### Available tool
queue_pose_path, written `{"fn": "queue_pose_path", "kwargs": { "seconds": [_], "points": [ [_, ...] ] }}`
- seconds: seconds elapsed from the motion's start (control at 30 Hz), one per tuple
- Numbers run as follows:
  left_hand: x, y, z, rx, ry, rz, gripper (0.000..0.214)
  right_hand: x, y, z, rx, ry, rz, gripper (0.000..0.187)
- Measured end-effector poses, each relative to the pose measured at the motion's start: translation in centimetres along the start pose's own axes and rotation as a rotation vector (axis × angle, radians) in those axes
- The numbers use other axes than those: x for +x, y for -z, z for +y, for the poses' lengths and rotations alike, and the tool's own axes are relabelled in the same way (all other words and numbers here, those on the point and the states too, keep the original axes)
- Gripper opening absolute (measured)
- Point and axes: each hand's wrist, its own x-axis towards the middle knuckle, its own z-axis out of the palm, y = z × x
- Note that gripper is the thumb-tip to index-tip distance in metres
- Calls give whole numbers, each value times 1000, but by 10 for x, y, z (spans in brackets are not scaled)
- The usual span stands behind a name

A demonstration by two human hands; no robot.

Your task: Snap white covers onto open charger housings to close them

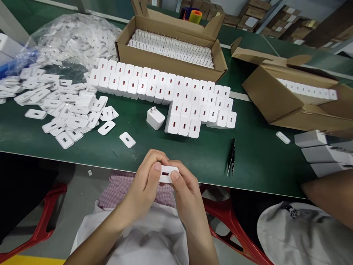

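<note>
Both hands meet just off the near edge of the green bench (248, 162), the left hand (145, 182) and right hand (186, 191) together holding one white charger (167, 174) in a closed grip. Rows of finished chargers (165, 90) stand beyond, loose cover plates (63, 110) to the far left.

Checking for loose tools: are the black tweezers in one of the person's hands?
No, the tweezers lie on the green table; both hands hold a white charger.
</note>
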Motion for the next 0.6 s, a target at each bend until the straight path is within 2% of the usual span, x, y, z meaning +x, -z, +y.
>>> {"fn": "queue_pose_path", "kwargs": {
  "seconds": [0.2, 0.3, 0.37, 0.43, 0.5, 0.53, 0.57, 0.6],
  "points": [
    [-3, -2, 0, -10, 24, 22, 20, -4, -4, -3, -17, 113, 12, 22],
    [-4, -2, 0, -45, 20, 24, 19, -8, -8, -5, -35, 133, 21, 23],
    [-3, -2, 0, -61, 14, 16, 23, -10, -3, -9, -107, 122, 60, 29],
    [-2, 1, -1, -53, 13, 14, 27, -9, 15, -16, -310, 175, 226, 38],
    [-1, 4, -3, -28, 21, 28, 30, -1, 45, -27, -682, 264, 552, 45],
    [0, 6, -4, -13, 15, 39, 31, 5, 62, -33, -905, 263, 726, 47],
    [1, 8, -5, -2, -1, 52, 32, 13, 80, -38, -1125, 186, 839, 48],
    [2, 10, -6, 4, -18, 61, 33, 21, 96, -43, -1305, 40, 856, 49]
  ]
}}
